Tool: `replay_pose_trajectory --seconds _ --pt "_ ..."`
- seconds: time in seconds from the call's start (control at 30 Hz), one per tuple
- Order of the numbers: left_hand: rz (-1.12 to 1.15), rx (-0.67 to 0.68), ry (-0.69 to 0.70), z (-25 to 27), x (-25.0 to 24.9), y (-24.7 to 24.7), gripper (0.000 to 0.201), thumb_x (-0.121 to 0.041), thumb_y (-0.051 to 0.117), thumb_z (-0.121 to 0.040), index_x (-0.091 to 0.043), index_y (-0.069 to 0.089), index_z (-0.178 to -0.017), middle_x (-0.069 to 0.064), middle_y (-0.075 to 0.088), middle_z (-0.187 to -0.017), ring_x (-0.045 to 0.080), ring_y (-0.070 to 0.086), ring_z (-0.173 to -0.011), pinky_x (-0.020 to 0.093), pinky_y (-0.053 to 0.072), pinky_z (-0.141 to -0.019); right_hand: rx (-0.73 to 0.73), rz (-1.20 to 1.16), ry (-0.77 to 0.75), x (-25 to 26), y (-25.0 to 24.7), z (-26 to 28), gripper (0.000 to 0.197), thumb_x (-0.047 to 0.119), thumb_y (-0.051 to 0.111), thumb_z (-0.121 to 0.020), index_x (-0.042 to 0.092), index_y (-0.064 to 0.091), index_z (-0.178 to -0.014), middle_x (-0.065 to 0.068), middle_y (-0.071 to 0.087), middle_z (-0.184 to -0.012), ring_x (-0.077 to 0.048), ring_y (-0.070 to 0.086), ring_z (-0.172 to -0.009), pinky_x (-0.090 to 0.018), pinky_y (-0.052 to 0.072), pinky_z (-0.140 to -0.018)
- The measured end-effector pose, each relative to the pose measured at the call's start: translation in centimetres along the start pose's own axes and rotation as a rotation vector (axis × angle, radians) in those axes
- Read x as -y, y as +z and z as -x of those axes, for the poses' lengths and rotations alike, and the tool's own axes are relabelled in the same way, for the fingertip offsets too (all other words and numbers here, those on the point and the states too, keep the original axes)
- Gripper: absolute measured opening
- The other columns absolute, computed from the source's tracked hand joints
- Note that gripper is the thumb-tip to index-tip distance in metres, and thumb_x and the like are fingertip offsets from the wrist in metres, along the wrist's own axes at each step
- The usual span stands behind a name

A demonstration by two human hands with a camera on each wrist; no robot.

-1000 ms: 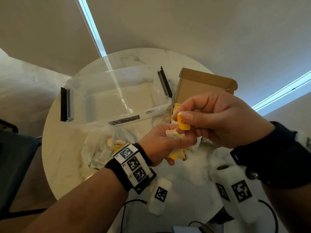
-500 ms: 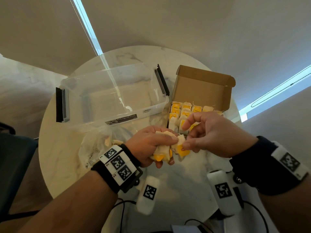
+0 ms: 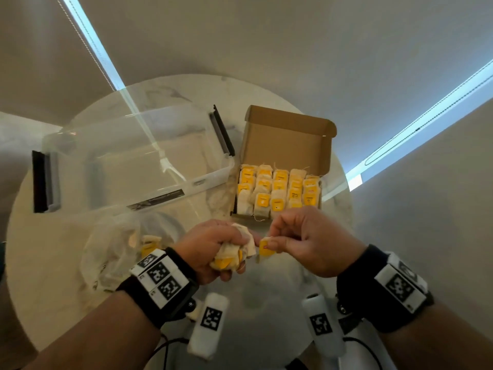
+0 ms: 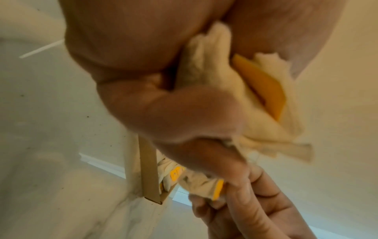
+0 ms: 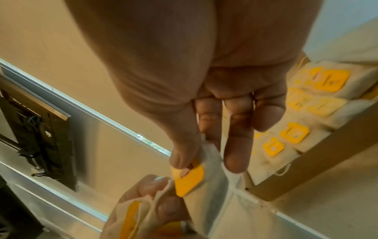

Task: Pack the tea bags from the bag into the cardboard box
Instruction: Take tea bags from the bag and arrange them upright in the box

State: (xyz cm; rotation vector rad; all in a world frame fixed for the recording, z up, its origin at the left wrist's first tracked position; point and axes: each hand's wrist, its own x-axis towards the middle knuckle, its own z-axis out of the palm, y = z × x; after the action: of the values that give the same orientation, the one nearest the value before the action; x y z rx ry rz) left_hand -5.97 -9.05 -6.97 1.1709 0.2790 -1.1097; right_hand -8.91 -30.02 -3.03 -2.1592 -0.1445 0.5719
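Gripping a crumpled bunch of cream paper tea bags with yellow tags [image 3: 231,256], left hand [image 3: 210,249] curled tight around them just above the near middle of the round white marble tabletop [image 3: 40,249]. Pinching a single cream tea bag with a yellow tag [image 3: 265,248] between thumb and forefinger, right hand [image 3: 312,241] just beside the left, the remaining fingers [image 5: 237,142] loosely extended. Single bag touching the edge of the bunch, the two hands nearly meeting over it.

Sitting towards the far right edge of the tabletop, an open brown cardboard box [image 3: 288,134] with its lid flap standing up at the back. Filled in close rows with more cream tea bags with yellow tags [image 3: 277,190], lying flat and overlapping, tags mostly upward; near wall of the box just beyond the right hand's knuckles. In the right wrist view, same rows [image 5: 310,100] seen past the fingertips, with the box wall [image 5: 306,169] running below them.

Lying towards the near left edge of the tabletop, a crinkled clear plastic bag [image 3: 117,249] with a few yellow-tagged tea bags showing through it, partly hidden behind the left wrist.

Occupying the far left part of the tabletop, a clear plastic storage bin with black clip handles [image 3: 128,166] at both ends, just beside the cardboard box.

Strapped on both wrists, black bands with white marker blocks [image 3: 160,276].
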Motion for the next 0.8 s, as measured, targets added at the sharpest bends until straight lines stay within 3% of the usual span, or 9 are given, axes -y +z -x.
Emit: replay_pose_trajectory --seconds 0.1,0.27,0.43,0.53,0.6,0.73,0.8 --pt "-0.001 -0.119 -0.026 -2.1 0.4 0.7 0.023 -0.006 0.049 -0.092 -0.001 0.072 -0.091 0.013 0.061 -0.067 0.022 0.056 -0.049 0.019 0.034 -0.038 -0.045 -0.022 0.096 -2.7 -1.3 0.8 0.008 0.017 0.074 -0.088 0.016 0.068 -0.083 -0.002 0.074 -0.073 -0.012 0.072 -0.068 -0.03 0.061 -0.069" --pt "0.044 -0.242 -0.067 -5.9 0.5 2.7 0.024 -0.009 0.049 -0.094 -0.006 0.071 -0.101 0.01 0.058 -0.066 0.019 0.056 -0.048 0.017 0.034 -0.039 -0.21 -0.057 0.299 -7.1 -4.8 0.0 0.008 0.009 0.072 -0.089 0.004 0.066 -0.089 -0.007 0.075 -0.077 -0.016 0.074 -0.065 -0.025 0.057 -0.065" --pt "0.13 -0.292 -0.113 -8.3 0.5 3.7 0.024 -0.011 0.047 -0.095 -0.01 0.069 -0.105 0.008 0.057 -0.063 0.017 0.053 -0.042 0.016 0.035 -0.039 -0.202 0.135 0.372 -9.3 -6.7 -3.5 0.006 0.011 0.072 -0.088 0.013 0.067 -0.088 0.002 0.07 -0.071 -0.009 0.069 -0.06 -0.026 0.053 -0.067" --pt "0.136 -0.321 -0.133 -8.7 0.5 3.4 0.023 -0.013 0.046 -0.096 -0.012 0.069 -0.1 0.007 0.057 -0.065 0.016 0.054 -0.042 0.016 0.036 -0.038 -0.16 0.292 0.398 -9.8 -6.5 -5.1 0.007 0.016 0.075 -0.085 0.018 0.07 -0.089 0.006 0.066 -0.079 -0.012 0.065 -0.074 -0.028 0.053 -0.073" --pt "0.143 -0.326 -0.136 -8.8 0.5 3.2 0.023 -0.014 0.046 -0.096 -0.012 0.069 -0.099 0.008 0.057 -0.069 0.015 0.054 -0.043 0.017 0.037 -0.038 -0.175 0.367 0.395 -10.1 -6.3 -5.5 0.009 0.018 0.078 -0.084 0.021 0.071 -0.088 0.009 0.061 -0.081 -0.011 0.059 -0.079 -0.024 0.046 -0.072" --pt "0.142 -0.339 -0.14 -9.0 0.5 2.9 0.025 -0.015 0.045 -0.097 -0.011 0.069 -0.1 0.008 0.056 -0.072 0.015 0.054 -0.046 0.018 0.037 -0.037 -0.248 0.32 0.382 -11.0 -5.9 -5.5 0.009 0.019 0.077 -0.085 0.024 0.07 -0.089 0.008 0.064 -0.083 -0.002 0.054 -0.071 -0.013 0.036 -0.059" --pt "0.137 -0.339 -0.14 -9.0 0.5 2.8 0.025 -0.015 0.046 -0.097 -0.011 0.07 -0.1 0.008 0.056 -0.072 0.015 0.054 -0.045 0.019 0.037 -0.037 -0.274 0.276 0.356 -11.2 -5.8 -5.2 0.011 0.021 0.076 -0.085 0.027 0.068 -0.089 0.01 0.065 -0.083 -0.002 0.055 -0.071 -0.011 0.036 -0.059"
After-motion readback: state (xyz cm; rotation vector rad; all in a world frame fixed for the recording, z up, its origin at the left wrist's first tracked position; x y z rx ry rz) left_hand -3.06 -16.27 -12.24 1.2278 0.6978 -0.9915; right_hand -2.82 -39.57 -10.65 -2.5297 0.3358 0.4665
